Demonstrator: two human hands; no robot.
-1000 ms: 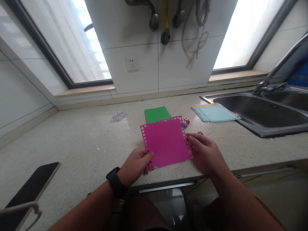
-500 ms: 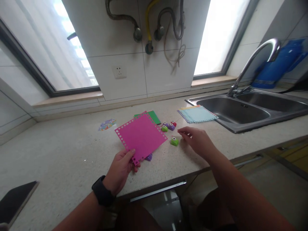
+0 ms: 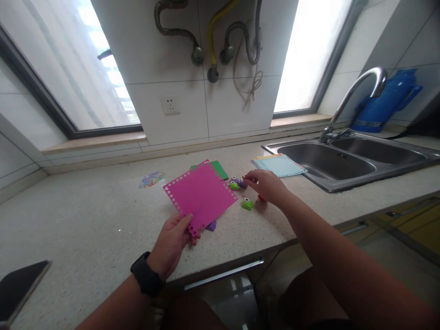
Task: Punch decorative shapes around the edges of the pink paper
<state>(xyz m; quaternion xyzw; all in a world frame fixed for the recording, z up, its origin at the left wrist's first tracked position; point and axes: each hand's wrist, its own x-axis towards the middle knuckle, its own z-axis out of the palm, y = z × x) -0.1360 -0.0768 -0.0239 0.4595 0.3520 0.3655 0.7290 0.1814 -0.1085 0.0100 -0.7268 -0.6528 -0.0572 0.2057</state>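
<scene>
From the head view, my left hand (image 3: 172, 243) pinches the near corner of the pink sheet (image 3: 200, 194), thumb on top and fingers (image 3: 192, 238) curled beneath, so the sheet is lifted and tilted above the desk (image 3: 85, 220). Its edges carry a row of punched holes. A black watch (image 3: 146, 279) sits on that wrist.

My right hand (image 3: 266, 185) reaches out over the desk to the small punches, its fingertips at the purple punch (image 3: 243, 184). I cannot tell whether the fingers grip it or only touch it; they are drawn together and bent. Just beside the purple one lies a green punch (image 3: 233, 185), and another green punch (image 3: 246, 204) sits nearer to me, just below my right hand. A bit of red (image 3: 261, 198) peeks out under that hand. One more purple piece (image 3: 211, 225) shows under the pink sheet's near edge.

Behind the pink sheet lies a green sheet (image 3: 219, 167), mostly covered. Farther right, beside the sink (image 3: 326, 160), is a stack of pale blue sheets (image 3: 280, 165). To the left of the pink sheet, well apart, lies a small heap of coloured scraps (image 3: 151, 179). A dark phone (image 3: 19, 288) lies at the desk's near left corner.
</scene>
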